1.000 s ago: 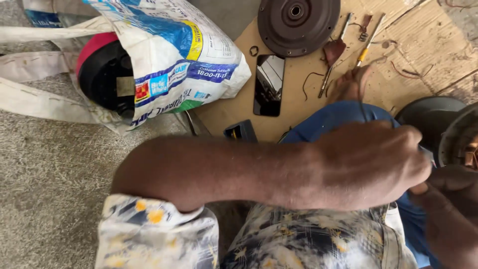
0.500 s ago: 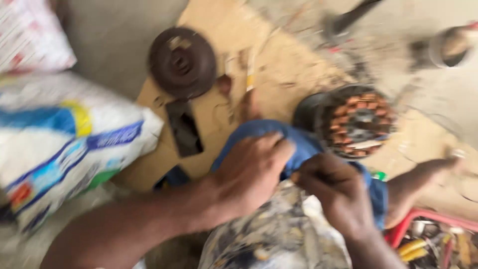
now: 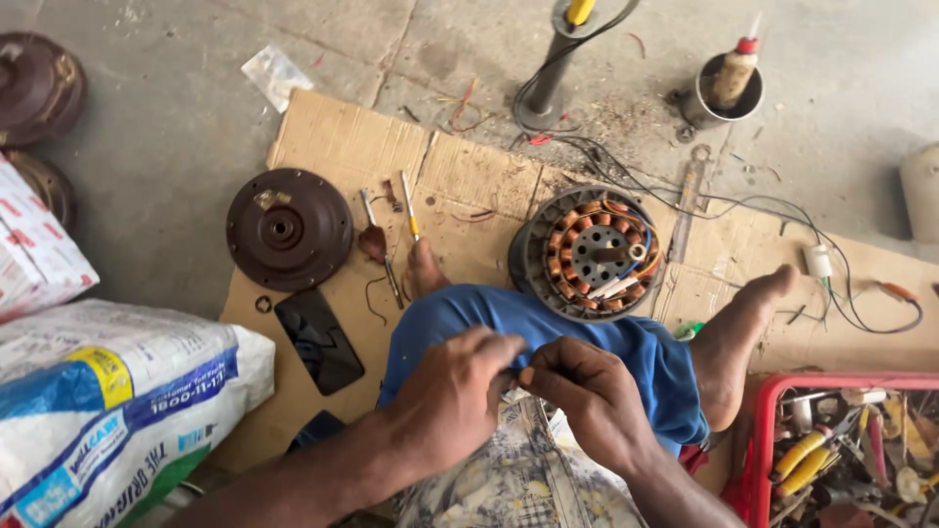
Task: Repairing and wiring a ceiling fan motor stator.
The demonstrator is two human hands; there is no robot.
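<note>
At lower left we see a large woven sack [image 3: 117,411], white with blue, yellow, green and red printed panels, lying on the floor against the cardboard's edge. Above it, at the left edge, we see a white package [image 3: 34,244] with red markings. On the cardboard lies a dark, blank phone screen [image 3: 319,339], rectangular and face up.

1. Even, soft daylight fills the scene; nothing is dim.
2. Shadows are faint, pooling just under the round brown metal cover [image 3: 289,228].
3. No harsh glare; the flat black glossy slab [image 3: 319,339] reflects dully.
4. Focus is sharp, with slight wide-angle stretch at the edges.
</note>
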